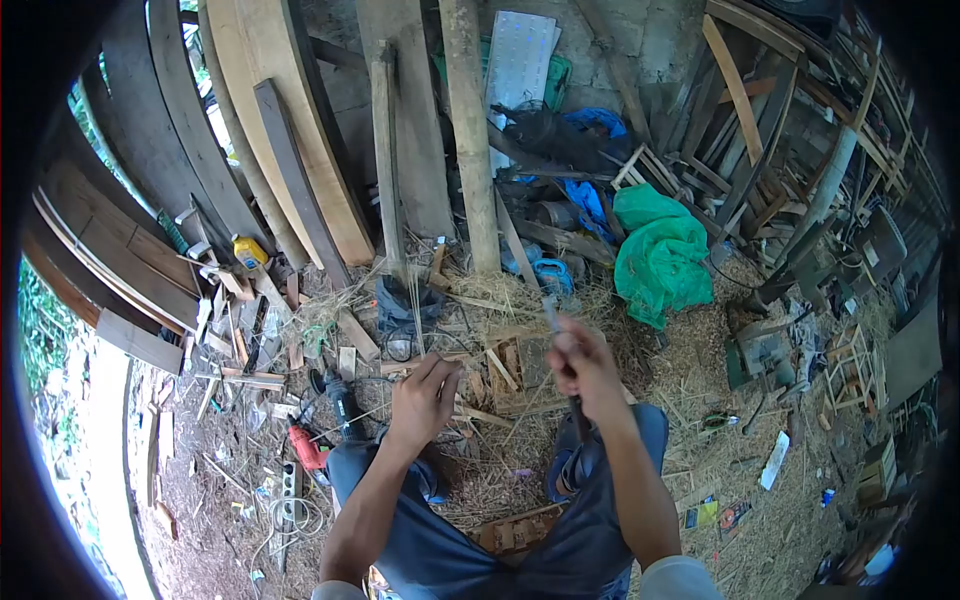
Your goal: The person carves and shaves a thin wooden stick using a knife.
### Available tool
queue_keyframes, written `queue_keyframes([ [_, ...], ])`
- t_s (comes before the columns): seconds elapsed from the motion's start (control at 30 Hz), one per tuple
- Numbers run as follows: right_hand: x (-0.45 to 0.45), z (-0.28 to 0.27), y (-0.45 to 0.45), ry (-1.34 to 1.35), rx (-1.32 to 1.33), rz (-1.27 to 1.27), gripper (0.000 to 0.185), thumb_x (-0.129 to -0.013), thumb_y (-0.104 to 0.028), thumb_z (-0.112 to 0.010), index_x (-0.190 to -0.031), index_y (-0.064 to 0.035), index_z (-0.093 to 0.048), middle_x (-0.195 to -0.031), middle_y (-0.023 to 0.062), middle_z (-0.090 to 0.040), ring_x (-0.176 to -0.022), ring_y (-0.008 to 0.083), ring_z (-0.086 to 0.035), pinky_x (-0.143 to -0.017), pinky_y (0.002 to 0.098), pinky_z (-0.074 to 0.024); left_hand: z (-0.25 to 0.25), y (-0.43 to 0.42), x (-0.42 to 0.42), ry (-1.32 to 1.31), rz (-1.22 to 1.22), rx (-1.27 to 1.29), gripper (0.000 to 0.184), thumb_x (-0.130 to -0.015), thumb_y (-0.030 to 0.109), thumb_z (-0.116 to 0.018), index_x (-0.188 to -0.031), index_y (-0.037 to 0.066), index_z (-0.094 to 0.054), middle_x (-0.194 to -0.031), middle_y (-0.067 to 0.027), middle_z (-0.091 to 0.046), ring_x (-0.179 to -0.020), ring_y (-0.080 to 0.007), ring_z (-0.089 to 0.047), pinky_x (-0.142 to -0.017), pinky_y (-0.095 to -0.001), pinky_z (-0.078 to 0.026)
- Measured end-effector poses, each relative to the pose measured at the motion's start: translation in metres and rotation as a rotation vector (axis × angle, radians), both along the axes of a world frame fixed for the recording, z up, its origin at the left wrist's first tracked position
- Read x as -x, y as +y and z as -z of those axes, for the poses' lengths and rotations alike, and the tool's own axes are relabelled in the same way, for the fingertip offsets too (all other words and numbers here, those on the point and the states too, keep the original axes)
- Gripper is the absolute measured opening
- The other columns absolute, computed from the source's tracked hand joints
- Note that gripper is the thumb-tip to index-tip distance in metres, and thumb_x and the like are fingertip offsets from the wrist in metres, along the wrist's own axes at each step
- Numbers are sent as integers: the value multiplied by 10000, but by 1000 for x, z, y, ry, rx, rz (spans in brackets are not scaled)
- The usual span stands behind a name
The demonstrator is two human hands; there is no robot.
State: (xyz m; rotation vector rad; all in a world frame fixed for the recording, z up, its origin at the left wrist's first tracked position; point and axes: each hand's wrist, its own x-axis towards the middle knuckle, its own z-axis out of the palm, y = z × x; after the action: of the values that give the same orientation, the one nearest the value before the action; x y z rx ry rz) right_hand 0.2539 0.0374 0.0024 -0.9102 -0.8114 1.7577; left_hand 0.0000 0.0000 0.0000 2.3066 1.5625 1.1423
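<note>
My right hand [585, 372] is closed around a knife [551, 313], its pale blade pointing up and away and its dark handle reaching down behind the fist. To the left, my left hand [427, 397] is curled closed, with its fingertips pinched together. Some thin pale strips [416, 310] rise just above these fingers and seem to be held in them, though the grip itself is hidden. Between and beyond my hands lies a wooden block [530, 368] on the shaving-covered ground.
Beside my left knee are a red power tool [307, 447], an angle grinder [346, 408] and a power strip [291, 490]. A green plastic sack [665, 255] lies ahead right. Planks [280, 130] and a post [470, 140] stand ahead. Scrap wood fills the right side.
</note>
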Motion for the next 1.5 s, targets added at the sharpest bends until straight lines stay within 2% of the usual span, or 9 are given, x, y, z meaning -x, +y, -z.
queue_keyframes([
  [0.07, 21, -10, -8, -11, -47, 13, 488, -976, -192, -534, -1417, -67, -369, -695, 28, -550, -446, 54, -369, -394, 220, -290, -1, -1, 0, -85, -27, -10, 96, -811, -34, -651, -888, 23, -645, -752, -112, -565, -592, -236, -573, -528, -325, -437],
  [0.3, 28, -5, -6, -4, -117, -58, 392, -975, -183, -534, -1331, -26, -481, -691, 24, -549, -452, 51, -362, -412, 215, -287, -1, -6, -10, -178, 24, 62, 119, -796, -53, -650, -902, -1, -637, -759, -117, -566, -618, -254, -578, -544, -328, -439],
  [0.47, 21, 4, -3, -102, -84, -113, 329, -967, -253, -552, -1133, 21, -625, -705, -12, -542, -455, 41, -344, -412, 205, -278, 0, -8, -10, -97, 136, -31, 93, -810, -21, -637, -885, 34, -638, -774, -99, -575, -600, -279, -610, -497, -361, -463],
  [0.63, -22, 10, 13, -177, -55, 64, 277, -956, -229, -567, -1086, 5, -636, -681, -28, -532, -458, 40, -374, -407, 201, -280, -3, -14, 9, -105, 52, 54, 106, -784, -77, -631, -868, -11, -630, -753, -134, -574, -641, -287, -593, -562, -339, -454],
  [0.7, -48, 8, 24, -41, -105, 315, 295, -956, -244, -569, -1127, -9, -621, -669, -32, -513, -459, 37, -372, -402, 201, -276, 2, -12, 16, -138, -9, 29, 101, -782, -79, -632, -860, -15, -630, -746, -136, -575, -641, -295, -589, -570, -342, -455],
  [0.83, -18, -3, 4, -35, -43, 212, 328, -957, -241, -566, -1182, -2, -573, -639, -41, -479, -441, 27, -350, -391, 194, -255, 3, -8, 7, -133, 26, 37, 80, -824, -8, -630, -893, 32, -636, -776, -113, -588, -631, -301, -614, -539, -369, -473],
  [1.0, 29, 4, -8, -63, -53, -205, 325, -980, -245, -531, -1202, -13, -582, -665, -41, -480, -448, 32, -313, -410, 208, -249, 2, -8, -2, -162, 100, 86, 69, -827, -9, -631, -883, 27, -648, -789, -107, -596, -650, -300, -619, -568, -366, -482],
  [1.23, 18, 1, 0, -132, 55, -190, 316, -987, -235, -518, -1146, 22, -609, -674, -40, -470, -471, 26, -301, -433, 211, -225, -2, -10, -2, -162, 166, 130, 125, -799, -82, -613, -897, -10, -640, -788, -125, -603, -639, -262, -598, -568, -328, -460],
  [1.5, -1, -8, 6, -196, -27, -127, 251, -975, -201, -534, -1054, 15, -633, -664, -34, -492, -462, 32, -319, -420, 214, -233, -6, -11, -5, -64, 205, 55, 82, -812, 5, -628, -883, 45, -629, -799, -77, -585, -624, -283, -619, -507, -382, -481],
])
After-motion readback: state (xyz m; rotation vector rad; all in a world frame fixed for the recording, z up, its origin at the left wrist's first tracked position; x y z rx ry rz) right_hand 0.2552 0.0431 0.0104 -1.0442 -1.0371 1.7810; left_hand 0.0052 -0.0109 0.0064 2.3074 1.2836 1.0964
